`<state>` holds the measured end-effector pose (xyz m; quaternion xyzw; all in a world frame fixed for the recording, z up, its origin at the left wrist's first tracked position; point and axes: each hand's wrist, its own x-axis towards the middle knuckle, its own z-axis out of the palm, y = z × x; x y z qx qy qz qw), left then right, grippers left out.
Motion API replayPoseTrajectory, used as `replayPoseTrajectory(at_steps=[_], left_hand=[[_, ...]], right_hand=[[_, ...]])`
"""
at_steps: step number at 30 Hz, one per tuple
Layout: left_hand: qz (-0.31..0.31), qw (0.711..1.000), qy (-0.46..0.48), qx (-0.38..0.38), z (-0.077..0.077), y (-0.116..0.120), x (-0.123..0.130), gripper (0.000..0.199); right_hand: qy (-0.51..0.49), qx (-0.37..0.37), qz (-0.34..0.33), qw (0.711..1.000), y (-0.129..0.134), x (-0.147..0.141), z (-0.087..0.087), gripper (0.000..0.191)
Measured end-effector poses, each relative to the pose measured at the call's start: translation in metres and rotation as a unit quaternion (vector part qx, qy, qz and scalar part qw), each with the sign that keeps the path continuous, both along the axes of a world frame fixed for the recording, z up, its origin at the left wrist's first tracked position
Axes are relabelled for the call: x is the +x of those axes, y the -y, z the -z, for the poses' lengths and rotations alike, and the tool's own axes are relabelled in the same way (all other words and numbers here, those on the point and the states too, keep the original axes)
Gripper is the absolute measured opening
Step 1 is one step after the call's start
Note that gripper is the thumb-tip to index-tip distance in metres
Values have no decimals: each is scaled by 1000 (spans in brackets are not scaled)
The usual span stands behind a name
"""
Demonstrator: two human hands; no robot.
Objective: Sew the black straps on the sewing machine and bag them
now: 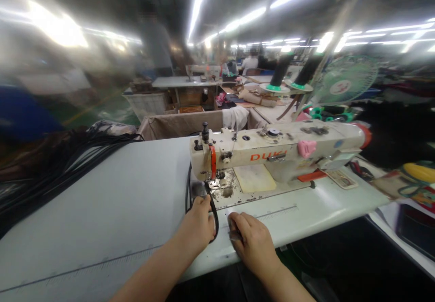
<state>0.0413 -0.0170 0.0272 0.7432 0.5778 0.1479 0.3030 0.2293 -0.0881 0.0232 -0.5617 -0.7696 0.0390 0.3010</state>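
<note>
My left hand is closed on a thin black strip, just in front of the needle area of a white sewing machine. The strip loops up beside the machine's left end and curves down past my fingers. Right of it, near the table's front edge, my right hand is closed around a small metal tool, whose dark tip shows between thumb and fingers. A yellowish pad lies on the machine bed.
Many black strips hang across the left of the pale table. Behind the machine stand a cloth-lined bin, black thread cones and a green fan. A person is in the background.
</note>
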Motion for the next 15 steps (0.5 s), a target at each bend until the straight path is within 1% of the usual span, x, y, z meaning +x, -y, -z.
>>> replayPoseTrajectory(at_steps=[2, 4, 5, 7, 9, 10, 12, 13, 15], left_hand=[[24, 999, -27, 26, -3, 6, 0, 63], [45, 996, -68, 37, -13, 12, 0, 72], [52, 994, -89, 33, -19, 16, 1, 75], [61, 990, -125, 19, -33, 21, 4, 75], [67, 987, -149, 12, -45, 24, 7, 65], [69, 985, -156, 19, -48, 25, 7, 57], [78, 982, -160, 57, -45, 26, 5, 46], [84, 980, -157, 89, -40, 26, 3, 44], [101, 971, -138, 168, -22, 23, -4, 44]], right_hand=[[-60, -15, -21, 998, 1, 5, -5, 27], [-125, -30, -31, 991, 4, 12, -9, 23], [-156, -38, -25, 987, 6, 17, -10, 21], [-206, -48, 9, 977, 12, 28, -11, 18], [-240, -53, 63, 967, 20, 43, -10, 20], [-250, -55, 94, 962, 25, 52, -9, 24], [-258, -63, 165, 950, 36, 72, -8, 34], [-251, -68, 204, 944, 42, 83, -8, 40], [-221, -80, 278, 931, 54, 106, -9, 52]])
